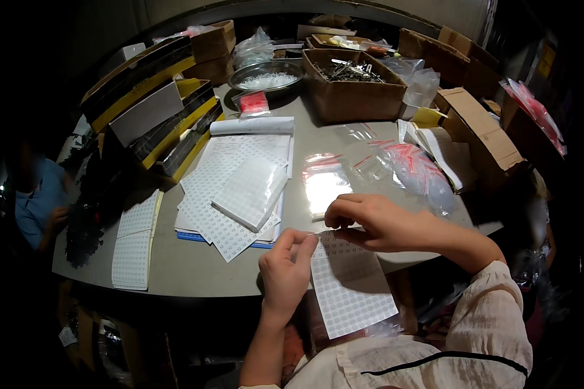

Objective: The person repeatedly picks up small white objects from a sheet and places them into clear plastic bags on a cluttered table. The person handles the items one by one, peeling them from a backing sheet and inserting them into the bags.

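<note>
A white sheet of small round stickers (353,292) hangs over the table's front edge in front of me. My left hand (285,269) pinches its upper left corner between thumb and fingers. My right hand (383,223) bends over the sheet's top edge, its fingers closed there; the fingertips are partly hidden. Just beyond my right hand lies a stack of clear zip bags (322,185) with red strips. To the left, a bagged packet of sheets (250,194) rests on loose sticker sheets (229,245) and a pad of paper (285,126).
Small zip bags (415,165) spread out at the right. Behind stand a box of metal parts (353,97) and a round bowl of clear pieces (266,81). Black-and-yellow boxes (182,136) and a sticker booklet (133,249) are at left, with a person in blue (39,201) beyond.
</note>
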A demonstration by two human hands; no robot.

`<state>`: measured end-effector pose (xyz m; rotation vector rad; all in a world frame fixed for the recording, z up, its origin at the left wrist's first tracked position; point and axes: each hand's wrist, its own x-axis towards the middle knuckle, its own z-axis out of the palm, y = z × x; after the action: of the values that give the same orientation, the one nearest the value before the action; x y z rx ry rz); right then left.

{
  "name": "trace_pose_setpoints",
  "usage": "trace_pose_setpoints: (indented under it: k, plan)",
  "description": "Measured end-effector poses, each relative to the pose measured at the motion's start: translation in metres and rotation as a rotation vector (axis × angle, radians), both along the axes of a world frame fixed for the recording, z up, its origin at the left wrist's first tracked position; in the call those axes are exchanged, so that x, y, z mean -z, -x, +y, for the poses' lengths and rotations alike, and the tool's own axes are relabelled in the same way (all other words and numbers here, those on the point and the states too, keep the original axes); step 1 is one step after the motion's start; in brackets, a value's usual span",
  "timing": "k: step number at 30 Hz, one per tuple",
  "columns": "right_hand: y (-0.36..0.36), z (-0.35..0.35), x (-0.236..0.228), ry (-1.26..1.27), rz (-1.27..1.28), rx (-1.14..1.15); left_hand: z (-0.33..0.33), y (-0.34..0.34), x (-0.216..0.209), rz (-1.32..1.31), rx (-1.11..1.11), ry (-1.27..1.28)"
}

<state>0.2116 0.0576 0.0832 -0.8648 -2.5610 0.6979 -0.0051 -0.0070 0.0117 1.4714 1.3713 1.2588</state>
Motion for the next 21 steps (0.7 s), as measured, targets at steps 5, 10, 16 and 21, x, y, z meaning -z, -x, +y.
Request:
trace_pose_setpoints:
  k: [5, 10, 16, 21]
  plan:
    - [0.009, -0.010, 0.004, -0.219, -0.067, 0.002, 0.000, -0.003, 0.000, 0.006, -0.024, -0.053]
    - [0.009, -0.019, 0.029, -0.437, -0.019, 0.034, 0.001, -0.006, -0.001, -0.014, -0.024, -0.044]
    - [0.003, -0.024, 0.042, -0.707, -0.054, -0.060, 0.004, -0.005, 0.001, -0.032, -0.023, -0.001]
    - [-0.014, -0.015, 0.037, -0.667, -0.032, -0.259, 0.004, -0.006, 0.000, -0.056, -0.013, 0.029]
